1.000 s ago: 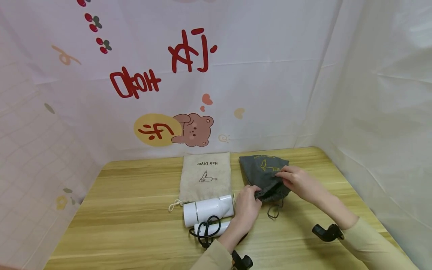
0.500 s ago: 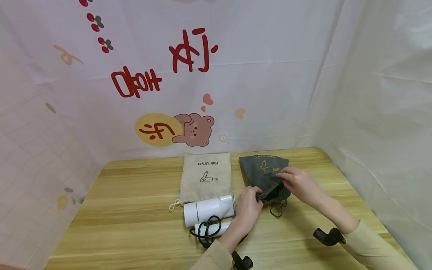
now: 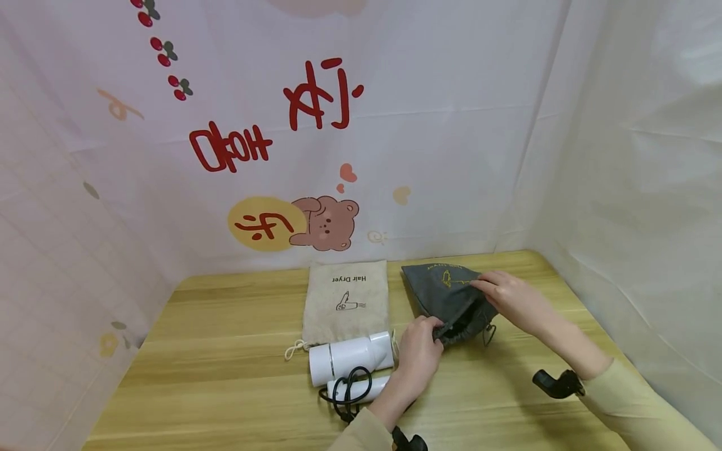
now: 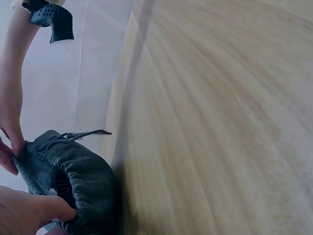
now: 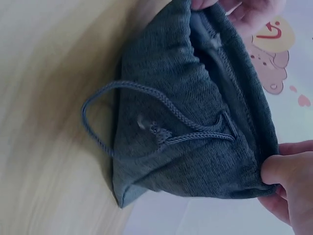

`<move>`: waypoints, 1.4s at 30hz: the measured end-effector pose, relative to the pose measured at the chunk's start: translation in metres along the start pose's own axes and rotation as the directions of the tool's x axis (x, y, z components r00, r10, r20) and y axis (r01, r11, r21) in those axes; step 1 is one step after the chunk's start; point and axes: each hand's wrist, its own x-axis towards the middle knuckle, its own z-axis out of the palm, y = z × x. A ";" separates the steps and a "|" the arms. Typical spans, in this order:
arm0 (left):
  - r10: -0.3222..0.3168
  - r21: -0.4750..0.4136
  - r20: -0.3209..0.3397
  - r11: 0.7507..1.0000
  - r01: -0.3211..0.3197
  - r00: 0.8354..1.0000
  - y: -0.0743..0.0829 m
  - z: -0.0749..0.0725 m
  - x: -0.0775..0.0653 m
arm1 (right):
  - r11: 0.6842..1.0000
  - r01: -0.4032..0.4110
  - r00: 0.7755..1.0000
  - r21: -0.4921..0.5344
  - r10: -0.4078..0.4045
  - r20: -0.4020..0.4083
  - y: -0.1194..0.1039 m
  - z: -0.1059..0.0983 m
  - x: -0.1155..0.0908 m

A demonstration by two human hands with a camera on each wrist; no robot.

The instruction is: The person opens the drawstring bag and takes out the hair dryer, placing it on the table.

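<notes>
A dark grey drawstring bag [image 3: 437,289], printed with a yellow hair dryer, lies at the back right with its mouth parted toward me. My left hand [image 3: 420,351] pinches the near left edge of that mouth. On the opposite side, my right hand [image 3: 516,300] pinches the upper rim between thumb and fingers, as the right wrist view shows closely. A looped cord [image 5: 132,85] hangs from the bag's hem. Just left of my left hand lies a white hair dryer [image 3: 350,358], its black cable [image 3: 346,391] coiled round the handle, which my forearm partly hides.
A beige drawstring bag [image 3: 346,304] marked "Hair Dryer" lies flat behind the hair dryer. The wooden table [image 3: 225,351] ends at a white printed cloth [image 3: 451,125] at the back, with pale sheets on both sides.
My right hand has drawn the bag's upper rim up and slightly right, so the mouth gapes wider. My left hand keeps its pinch. The hair dryer stays where it was.
</notes>
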 end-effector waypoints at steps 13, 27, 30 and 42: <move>0.023 0.028 0.058 0.999 -0.025 0.998 0.001 -0.001 -0.004 | 0.993 -0.112 0.991 0.038 0.114 -0.074 0.001 0.002 -0.006; 0.027 0.027 0.028 0.999 -0.028 0.999 -0.002 0.004 -0.005 | 0.946 -0.262 0.957 0.191 0.280 -0.072 -0.019 0.011 -0.013; 0.039 0.021 0.017 0.999 -0.039 0.999 -0.003 0.003 -0.004 | 0.951 -0.250 0.956 0.180 0.272 -0.111 -0.016 0.011 -0.011; 0.028 -0.019 -0.004 0.999 -0.028 1.000 -0.002 0.001 -0.005 | 0.992 -0.114 0.976 0.057 0.122 -0.181 0.004 0.002 -0.006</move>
